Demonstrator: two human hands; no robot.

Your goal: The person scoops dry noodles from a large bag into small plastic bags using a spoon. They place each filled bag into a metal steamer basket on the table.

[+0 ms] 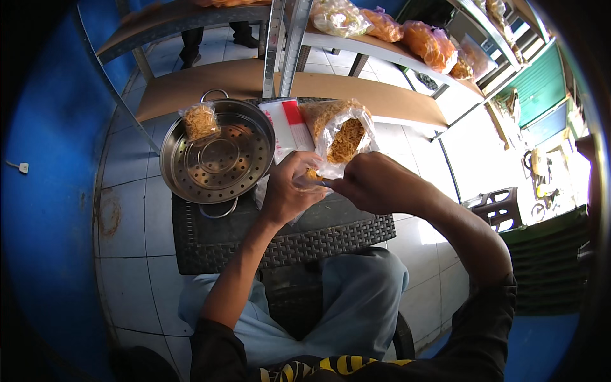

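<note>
My left hand (pixel 295 186) grips a small clear plastic bag (pixel 305 180) and keeps its mouth spread. My right hand (pixel 370 181) is shut around the handle of a metal spoon (pixel 326 182), whose tip reaches into that bag with some golden crispy shreds on it. Just beyond both hands leans a large clear bag of golden fried shreds (pixel 347 138), its mouth gaping towards me. To the left stands a round perforated steel steamer pan (pixel 219 162) with two loop handles. One filled small packet of shreds (pixel 200 122) lies in it, against the far left side.
A pack of plastic bags (pixel 288 125) lies between pan and large bag on the black woven-pattern table (pixel 305 246). Metal-framed shelves (pixel 200 90) rise close behind, with bagged snacks (pixel 425 45) on the upper right board. A person's legs (pixel 192 45) show beyond. A dark plastic stool (pixel 496 207) stands right.
</note>
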